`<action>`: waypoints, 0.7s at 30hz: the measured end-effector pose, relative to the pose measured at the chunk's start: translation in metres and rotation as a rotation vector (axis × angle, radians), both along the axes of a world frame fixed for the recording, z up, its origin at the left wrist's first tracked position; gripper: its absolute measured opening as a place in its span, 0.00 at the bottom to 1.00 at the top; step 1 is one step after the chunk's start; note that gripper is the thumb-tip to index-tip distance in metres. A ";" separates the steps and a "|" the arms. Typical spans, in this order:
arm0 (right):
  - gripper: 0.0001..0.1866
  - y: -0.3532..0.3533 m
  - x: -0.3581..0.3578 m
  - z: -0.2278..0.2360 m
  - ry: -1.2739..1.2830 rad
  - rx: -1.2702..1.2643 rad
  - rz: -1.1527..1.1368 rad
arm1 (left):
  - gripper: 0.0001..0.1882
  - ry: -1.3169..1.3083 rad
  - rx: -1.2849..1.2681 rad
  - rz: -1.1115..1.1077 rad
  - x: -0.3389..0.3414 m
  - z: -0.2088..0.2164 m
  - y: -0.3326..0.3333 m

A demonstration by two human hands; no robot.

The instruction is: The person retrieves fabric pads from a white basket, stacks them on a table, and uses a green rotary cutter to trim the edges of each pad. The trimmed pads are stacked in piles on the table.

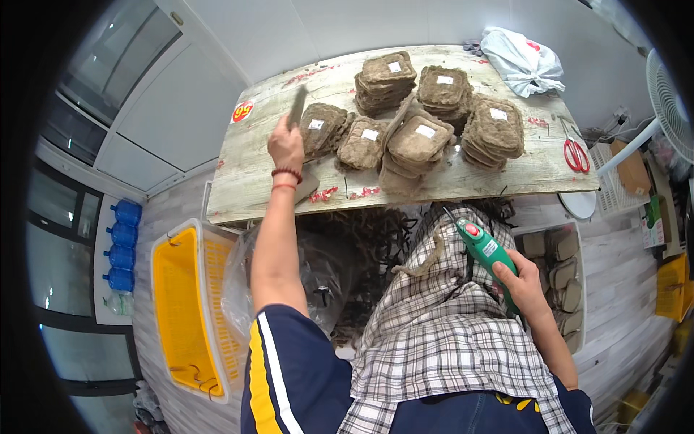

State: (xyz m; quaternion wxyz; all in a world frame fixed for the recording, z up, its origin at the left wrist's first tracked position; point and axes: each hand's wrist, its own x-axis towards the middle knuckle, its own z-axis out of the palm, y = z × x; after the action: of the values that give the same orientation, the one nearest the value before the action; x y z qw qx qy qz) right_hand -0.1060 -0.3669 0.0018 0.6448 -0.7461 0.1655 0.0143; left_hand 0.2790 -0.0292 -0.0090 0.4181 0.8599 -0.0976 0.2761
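My left hand (pixel 287 150) is closed on a thin greyish-brown pad (pixel 298 107), seen nearly edge-on and held up over the left part of the table. Another pad (pixel 308 186) lies partly hidden by my wrist at the table's front edge. Over my lap, my right hand (pixel 526 283) grips a green handheld power tool (pixel 490 253) with a red switch and a thin dark tip pointing up and left. Beyond my hands stand several stacks of square, fibrous brown pads (pixel 421 139), some with white labels. A shaggy brown strip (pixel 423 264) rests on my checked apron (pixel 441 340).
Red-handled scissors (pixel 576 153) and a white plastic bag (pixel 522 61) lie on the worn wooden table (pixel 267 155). A yellow-lined basket (pixel 177 304) and a clear plastic bag (pixel 242 278) stand left. A bin of pads (pixel 580 289) sits right, below a fan (pixel 669 90).
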 end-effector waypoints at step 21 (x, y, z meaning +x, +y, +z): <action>0.20 0.004 -0.005 0.037 -0.168 0.070 -0.267 | 0.16 0.734 -1.830 -0.699 -0.212 0.005 -0.218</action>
State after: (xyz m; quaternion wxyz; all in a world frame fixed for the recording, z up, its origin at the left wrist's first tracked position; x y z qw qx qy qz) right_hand -0.1108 -0.3630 0.0385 0.6781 -0.6932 0.2078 -0.1283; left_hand 0.0667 -0.2470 -0.0037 0.9700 0.1699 0.0385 -0.1697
